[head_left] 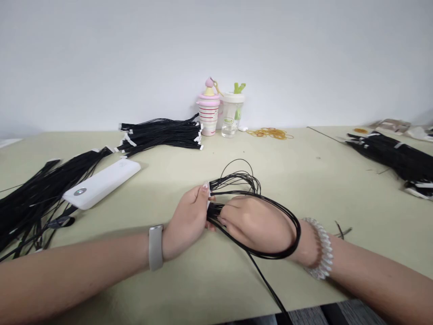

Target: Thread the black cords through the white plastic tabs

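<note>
A looped bundle of thin black cables [282, 205] with white connector ends is held over the middle of the table. My left hand [189, 221] pinches the connector ends between thumb and fingers. Through the loop passes my right hand [253, 223], its fingers closed around the black strands close to the left fingertips; the loop rests round the back of this hand. Part of what the right fingers grip is hidden. From the loop a length of cable hangs toward the front edge of the table.
Bundles of black cables lie at the back left [162, 133], the left side [57, 189] and the right [389, 155]. A white power bank [101, 183] lies left. A pink-lidded cup [208, 113], a clear cup [232, 117] and yellow rubber bands [270, 133] are by the wall.
</note>
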`<move>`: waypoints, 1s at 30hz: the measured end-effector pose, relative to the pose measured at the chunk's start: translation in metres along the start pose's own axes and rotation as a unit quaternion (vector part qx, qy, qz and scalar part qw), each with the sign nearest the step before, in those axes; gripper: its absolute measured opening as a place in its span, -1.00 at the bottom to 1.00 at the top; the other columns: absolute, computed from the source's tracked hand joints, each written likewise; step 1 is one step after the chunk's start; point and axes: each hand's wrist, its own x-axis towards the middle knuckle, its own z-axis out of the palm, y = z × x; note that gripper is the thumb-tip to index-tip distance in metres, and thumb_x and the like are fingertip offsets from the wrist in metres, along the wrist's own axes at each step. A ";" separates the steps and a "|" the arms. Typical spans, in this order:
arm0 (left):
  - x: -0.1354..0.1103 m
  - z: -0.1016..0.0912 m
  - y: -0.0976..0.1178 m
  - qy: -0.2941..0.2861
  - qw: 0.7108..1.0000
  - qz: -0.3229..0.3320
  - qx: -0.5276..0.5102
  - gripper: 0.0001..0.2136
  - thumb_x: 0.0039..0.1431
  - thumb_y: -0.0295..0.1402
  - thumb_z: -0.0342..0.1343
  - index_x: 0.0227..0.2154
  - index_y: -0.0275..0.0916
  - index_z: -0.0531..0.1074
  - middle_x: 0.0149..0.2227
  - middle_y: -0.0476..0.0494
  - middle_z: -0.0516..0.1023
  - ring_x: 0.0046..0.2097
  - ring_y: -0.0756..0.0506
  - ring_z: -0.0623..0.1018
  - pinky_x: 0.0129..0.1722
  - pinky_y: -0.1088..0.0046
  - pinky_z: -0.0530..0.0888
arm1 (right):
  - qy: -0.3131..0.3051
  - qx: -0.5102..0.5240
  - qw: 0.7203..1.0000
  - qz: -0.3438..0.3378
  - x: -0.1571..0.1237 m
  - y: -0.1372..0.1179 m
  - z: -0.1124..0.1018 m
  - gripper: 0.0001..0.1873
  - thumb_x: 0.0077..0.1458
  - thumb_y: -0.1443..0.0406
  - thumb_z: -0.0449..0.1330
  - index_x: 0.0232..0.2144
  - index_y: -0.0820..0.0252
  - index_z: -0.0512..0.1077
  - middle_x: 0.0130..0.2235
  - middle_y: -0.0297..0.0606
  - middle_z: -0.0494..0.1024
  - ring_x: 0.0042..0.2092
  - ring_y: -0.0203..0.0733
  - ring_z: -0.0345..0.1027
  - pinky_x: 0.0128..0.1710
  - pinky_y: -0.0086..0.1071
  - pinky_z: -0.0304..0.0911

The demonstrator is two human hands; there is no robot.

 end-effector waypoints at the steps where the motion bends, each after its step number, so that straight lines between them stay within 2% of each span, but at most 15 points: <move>1: 0.000 0.000 -0.001 -0.001 1.000 0.006 0.006 -0.70 0.08 -0.10 -0.10 -0.55 -0.23 0.23 -0.69 0.09 0.30 -0.69 0.02 0.36 -0.69 0.51 0.33 | 0.004 -0.026 1.000 -0.003 0.000 -0.001 0.001 -0.76 0.06 0.40 -0.08 -0.48 0.28 0.37 -0.47 -0.23 0.44 -0.47 -0.29 0.24 -0.42 -0.41 0.10; 5: -0.001 0.000 0.000 0.002 1.000 0.022 0.021 -0.68 0.09 -0.08 -0.13 -0.56 -0.23 0.23 -0.69 0.10 0.27 -0.70 0.03 0.33 -0.70 0.52 0.31 | 0.015 -0.074 0.997 -0.001 0.000 -0.002 0.002 -0.74 0.04 0.39 -0.07 -0.56 0.30 0.36 -0.52 -0.20 0.41 -0.51 -0.29 0.19 -0.46 -0.39 0.08; 10: -0.005 0.000 0.006 -0.024 0.999 0.018 0.020 -0.67 0.10 -0.07 -0.16 -0.58 -0.22 0.22 -0.78 0.11 0.22 -0.72 0.02 0.32 -0.72 0.54 0.27 | -0.060 0.048 0.996 0.038 -0.013 0.009 -0.015 -0.82 -0.11 0.45 0.01 -0.68 0.24 0.26 -0.63 -0.41 0.29 -0.58 -0.45 0.03 -0.55 -0.52 -0.01; 14: -0.005 0.000 0.006 -0.024 1.000 -0.012 -0.012 -0.66 0.09 -0.07 -0.15 -0.58 -0.23 0.20 -0.69 0.11 0.29 -0.73 0.06 0.32 -0.74 0.55 0.29 | -0.081 0.035 0.986 0.139 -0.025 0.018 -0.035 -0.81 -0.13 0.43 0.02 -0.71 0.22 0.22 -0.69 -0.45 0.18 -0.62 -0.45 -0.09 -0.66 -0.53 -0.14; 17: -0.003 0.000 0.003 -0.020 1.000 -0.004 -0.024 -0.68 0.10 -0.10 -0.14 -0.58 -0.23 0.20 -0.68 0.11 0.28 -0.73 0.07 0.33 -0.74 0.57 0.28 | -0.064 0.024 0.970 0.232 -0.032 0.033 -0.051 -0.82 -0.10 0.39 0.05 -0.67 0.19 0.31 -0.69 -0.42 0.26 -0.63 -0.44 0.02 -0.66 -0.51 -0.06; 18: -0.003 0.000 0.002 -0.022 0.999 -0.002 -0.023 -0.69 0.10 -0.11 -0.14 -0.58 -0.23 0.19 -0.71 0.11 0.27 -0.73 0.06 0.33 -0.75 0.57 0.27 | -0.043 0.036 0.962 0.267 -0.034 0.041 -0.056 -0.84 -0.09 0.37 0.06 -0.64 0.18 0.35 -0.67 -0.40 0.31 -0.62 -0.42 0.09 -0.63 -0.49 0.01; 19: -0.003 0.000 0.002 -0.026 0.999 -0.001 -0.019 -0.69 0.11 -0.11 -0.14 -0.59 -0.23 0.19 -0.74 0.12 0.25 -0.73 0.05 0.33 -0.74 0.57 0.26 | 0.023 0.051 0.947 0.315 -0.035 0.050 -0.060 -0.87 -0.10 0.36 0.09 -0.61 0.18 0.40 -0.65 -0.38 0.35 -0.61 -0.40 0.15 -0.60 -0.47 0.07; 21: -0.004 0.000 0.003 -0.032 0.999 0.000 -0.010 -0.69 0.11 -0.12 -0.13 -0.59 -0.23 0.19 -0.79 0.12 0.23 -0.73 0.04 0.32 -0.73 0.57 0.25 | 0.199 0.136 0.901 0.362 -0.037 0.066 -0.067 -0.90 -0.11 0.36 0.13 -0.47 0.19 0.45 -0.52 -0.30 0.45 -0.48 -0.32 0.30 -0.50 -0.43 0.18; 22: -0.004 0.000 0.004 -0.033 0.999 0.000 -0.008 -0.69 0.10 -0.12 -0.13 -0.60 -0.23 0.18 -0.80 0.12 0.23 -0.74 0.04 0.32 -0.73 0.57 0.24 | 0.296 0.205 0.864 0.353 -0.036 0.073 -0.069 -0.86 -0.10 0.37 0.13 -0.40 0.20 0.44 -0.43 -0.26 0.48 -0.40 -0.30 0.34 -0.44 -0.41 0.22; 24: -0.005 0.001 0.005 -0.030 0.999 -0.004 -0.010 -0.68 0.10 -0.10 -0.13 -0.60 -0.22 0.17 -0.79 0.12 0.25 -0.74 0.04 0.31 -0.73 0.57 0.24 | 0.452 0.349 0.766 0.295 -0.035 0.079 -0.071 -0.83 -0.05 0.39 0.09 -0.34 0.24 0.41 -0.31 -0.21 0.46 -0.34 -0.34 0.33 -0.40 -0.42 0.22; 25: -0.005 0.001 0.006 -0.030 0.999 -0.005 -0.011 -0.67 0.10 -0.08 -0.15 -0.60 -0.22 0.17 -0.78 0.11 0.26 -0.73 0.04 0.31 -0.73 0.57 0.24 | 0.496 0.400 0.720 0.273 -0.033 0.079 -0.071 -0.83 -0.02 0.41 0.06 -0.32 0.26 0.40 -0.33 -0.23 0.44 -0.40 -0.41 0.30 -0.45 -0.46 0.20; 26: -0.005 0.001 0.006 -0.031 0.999 -0.006 -0.012 -0.66 0.10 -0.07 -0.16 -0.60 -0.22 0.17 -0.78 0.11 0.26 -0.73 0.04 0.31 -0.73 0.56 0.24 | 0.515 0.429 0.693 0.266 -0.032 0.076 -0.071 -0.81 0.02 0.41 0.03 -0.28 0.26 0.38 -0.40 -0.28 0.43 -0.50 -0.48 0.24 -0.53 -0.50 0.14; 27: -0.005 0.001 0.006 -0.034 0.999 -0.005 -0.012 -0.65 0.10 -0.06 -0.17 -0.60 -0.22 0.18 -0.78 0.11 0.26 -0.73 0.04 0.31 -0.74 0.56 0.23 | 0.510 0.435 0.691 0.272 -0.030 0.071 -0.070 -0.77 0.05 0.39 0.01 -0.21 0.23 0.36 -0.48 -0.35 0.40 -0.60 -0.52 0.14 -0.61 -0.52 0.06; 28: -0.005 0.001 0.006 -0.037 0.999 -0.002 -0.012 -0.65 0.10 -0.05 -0.18 -0.60 -0.22 0.18 -0.78 0.11 0.26 -0.73 0.04 0.31 -0.74 0.56 0.23 | 0.482 0.423 0.714 0.282 -0.028 0.064 -0.068 -0.71 0.07 0.37 0.01 -0.12 0.19 0.30 -0.55 -0.40 0.37 -0.66 -0.54 0.04 -0.67 -0.53 -0.02; 30: -0.006 0.002 0.005 -0.042 0.999 0.006 -0.007 -0.66 0.11 -0.07 -0.17 -0.60 -0.22 0.18 -0.78 0.11 0.25 -0.73 0.05 0.30 -0.74 0.57 0.21 | 0.374 0.365 0.803 0.286 -0.024 0.049 -0.061 -0.61 0.08 0.33 0.03 -0.01 0.12 0.18 -0.60 -0.45 0.35 -0.70 -0.50 0.02 -0.71 -0.53 -0.08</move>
